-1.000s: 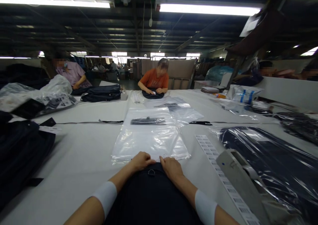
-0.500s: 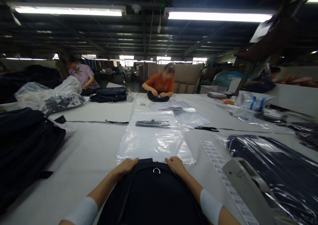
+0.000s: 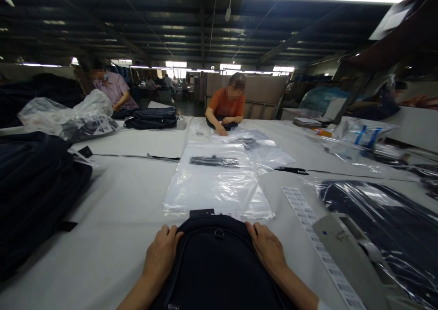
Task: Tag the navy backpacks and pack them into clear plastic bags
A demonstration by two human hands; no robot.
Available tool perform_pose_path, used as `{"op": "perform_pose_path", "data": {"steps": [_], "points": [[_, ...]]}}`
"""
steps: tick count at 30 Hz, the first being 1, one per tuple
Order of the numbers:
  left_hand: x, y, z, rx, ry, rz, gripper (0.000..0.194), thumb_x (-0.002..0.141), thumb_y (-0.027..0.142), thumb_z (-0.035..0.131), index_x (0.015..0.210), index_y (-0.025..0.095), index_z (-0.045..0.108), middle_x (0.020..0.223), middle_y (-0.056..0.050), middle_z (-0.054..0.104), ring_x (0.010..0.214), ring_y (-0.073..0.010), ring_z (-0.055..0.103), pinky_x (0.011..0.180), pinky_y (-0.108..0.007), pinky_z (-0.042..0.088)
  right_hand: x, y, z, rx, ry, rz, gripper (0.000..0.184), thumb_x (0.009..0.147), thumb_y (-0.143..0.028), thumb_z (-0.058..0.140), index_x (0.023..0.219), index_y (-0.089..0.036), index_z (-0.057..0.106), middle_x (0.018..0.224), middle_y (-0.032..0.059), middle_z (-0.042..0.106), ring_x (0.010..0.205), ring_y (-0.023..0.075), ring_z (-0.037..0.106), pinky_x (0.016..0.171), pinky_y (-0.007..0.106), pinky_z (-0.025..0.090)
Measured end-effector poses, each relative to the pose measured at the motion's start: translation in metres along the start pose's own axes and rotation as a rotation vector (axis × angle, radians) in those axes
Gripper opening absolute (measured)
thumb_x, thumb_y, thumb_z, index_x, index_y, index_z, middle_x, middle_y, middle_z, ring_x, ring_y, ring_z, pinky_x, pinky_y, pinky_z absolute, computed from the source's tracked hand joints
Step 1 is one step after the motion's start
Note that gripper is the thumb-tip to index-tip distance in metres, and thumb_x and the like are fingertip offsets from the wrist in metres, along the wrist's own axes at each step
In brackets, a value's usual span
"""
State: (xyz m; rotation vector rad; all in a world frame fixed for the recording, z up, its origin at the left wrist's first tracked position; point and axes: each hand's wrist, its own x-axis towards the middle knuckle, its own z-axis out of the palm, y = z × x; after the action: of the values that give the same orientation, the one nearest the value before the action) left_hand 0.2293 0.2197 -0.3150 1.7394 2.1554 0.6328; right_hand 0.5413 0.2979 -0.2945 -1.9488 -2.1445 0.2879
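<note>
A dark navy backpack point(image 3: 215, 264) lies flat on the white table right in front of me, a metal ring point(image 3: 219, 232) at its top. My left hand point(image 3: 160, 255) rests on its upper left edge, fingers curled over the rim. My right hand point(image 3: 268, 248) presses on its upper right edge, fingers curved along the side. Just beyond the backpack lies a stack of clear plastic bags point(image 3: 217, 182) with a dark printed strip.
A tape dispenser point(image 3: 349, 250) and a strip of barcode labels point(image 3: 313, 230) sit to my right, beside bagged dark backpacks point(image 3: 379, 218). Dark backpacks point(image 3: 34, 186) pile up at left. A person in orange point(image 3: 227, 104) and a person in pink point(image 3: 111, 91) work across the table.
My hands slid from the backpack's top, near the ring, apart and down to its two sides. The view came closer and lower. The person in orange reached out onto a plastic bag.
</note>
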Motion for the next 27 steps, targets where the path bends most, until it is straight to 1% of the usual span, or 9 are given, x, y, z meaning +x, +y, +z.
{"op": "perform_pose_path", "data": {"steps": [3, 5, 9, 12, 15, 17, 19, 23, 27], "points": [[0.018, -0.001, -0.001, -0.219, -0.106, 0.0, 0.041, 0.093, 0.046, 0.026, 0.076, 0.02, 0.053, 0.075, -0.005, 0.056, 0.074, -0.021, 0.055, 0.072, -0.032, 0.041, 0.015, 0.001, 0.0, 0.147, -0.133, -0.018, 0.046, 0.095, -0.043, 0.03, 0.07, -0.02, 0.061, 0.074, 0.0076, 0.067, 0.074, 0.0214, 0.063, 0.069, 0.028, 0.042], [0.028, -0.004, -0.003, -0.291, -0.197, 0.027, 0.051, 0.093, 0.052, 0.021, 0.076, 0.019, 0.056, 0.073, -0.003, 0.06, 0.07, -0.0189, 0.056, 0.068, -0.029, 0.043, 0.025, 0.003, 0.0, 0.19, -0.191, 0.006, 0.056, 0.095, -0.048, 0.027, 0.056, -0.02, 0.056, 0.062, 0.0057, 0.065, 0.065, 0.0205, 0.062, 0.061, 0.027, 0.042], [0.04, -0.011, -0.01, -0.322, -0.309, 0.05, 0.065, 0.09, 0.061, 0.019, 0.077, 0.015, 0.062, 0.07, -0.003, 0.063, 0.063, -0.0191, 0.057, 0.058, -0.029, 0.044, 0.029, 0.002, 0.001, 0.17, -0.189, 0.08, 0.061, 0.093, -0.053, 0.027, 0.047, -0.02, 0.049, 0.051, 0.005, 0.059, 0.057, 0.0209, 0.06, 0.053, 0.027, 0.04], [0.047, -0.005, -0.022, -0.244, -0.242, 0.065, 0.053, 0.087, 0.058, 0.033, 0.077, 0.015, 0.062, 0.069, -0.004, 0.062, 0.069, -0.0227, 0.059, 0.068, -0.033, 0.045, 0.024, -0.005, -0.005, 0.104, -0.111, 0.092, 0.049, 0.092, -0.047, 0.035, 0.059, -0.019, 0.057, 0.065, 0.0082, 0.063, 0.071, 0.0243, 0.063, 0.066, 0.031, 0.043], [0.055, 0.015, -0.03, -0.188, -0.125, 0.157, 0.042, 0.089, 0.049, 0.038, 0.11, 0.02, 0.059, 0.109, -0.009, 0.062, 0.104, -0.0258, 0.054, 0.093, -0.038, 0.038, 0.031, -0.019, -0.015, 0.056, -0.037, -0.029, 0.027, 0.091, -0.037, 0.042, 0.091, -0.019, 0.062, 0.093, 0.0096, 0.064, 0.092, 0.0248, 0.061, 0.081, 0.035, 0.042], [0.057, 0.031, -0.025, -0.158, -0.11, 0.212, 0.047, 0.088, 0.05, 0.041, 0.125, 0.022, 0.052, 0.127, -0.009, 0.054, 0.117, -0.0268, 0.047, 0.101, -0.039, 0.032, 0.046, -0.03, -0.02, 0.045, -0.04, -0.158, 0.025, 0.09, -0.03, 0.046, 0.109, -0.02, 0.058, 0.109, 0.0091, 0.06, 0.103, 0.0221, 0.057, 0.089, 0.033, 0.04], [0.056, 0.044, -0.012, -0.118, -0.135, 0.218, 0.055, 0.085, 0.056, 0.045, 0.127, 0.021, 0.052, 0.126, -0.012, 0.055, 0.115, -0.0303, 0.048, 0.1, -0.042, 0.033, 0.066, -0.04, -0.02, 0.031, -0.107, -0.251, 0.034, 0.085, -0.026, 0.054, 0.118, -0.02, 0.054, 0.117, 0.0089, 0.058, 0.108, 0.02, 0.056, 0.092, 0.029, 0.04], [0.051, 0.05, 0.011, -0.05, -0.16, 0.191, 0.06, 0.084, 0.06, 0.044, 0.125, 0.017, 0.055, 0.117, -0.013, 0.059, 0.11, -0.0326, 0.05, 0.096, -0.044, 0.036, 0.099, -0.055, -0.01, -0.046, -0.284, -0.32, 0.046, 0.07, -0.017, 0.071, 0.114, -0.018, 0.06, 0.115, 0.0105, 0.062, 0.105, 0.0213, 0.059, 0.089, 0.028, 0.043], [0.047, 0.047, 0.014, -0.008, -0.142, 0.185, 0.059, 0.086, 0.061, 0.04, 0.124, 0.019, 0.054, 0.119, -0.012, 0.059, 0.11, -0.0311, 0.049, 0.096, -0.041, 0.036, 0.109, -0.063, -0.005, -0.148, -0.373, -0.342, 0.036, 0.065, -0.017, 0.075, 0.1, -0.018, 0.066, 0.099, 0.0079, 0.068, 0.094, 0.0215, 0.064, 0.08, 0.03, 0.047]]}}
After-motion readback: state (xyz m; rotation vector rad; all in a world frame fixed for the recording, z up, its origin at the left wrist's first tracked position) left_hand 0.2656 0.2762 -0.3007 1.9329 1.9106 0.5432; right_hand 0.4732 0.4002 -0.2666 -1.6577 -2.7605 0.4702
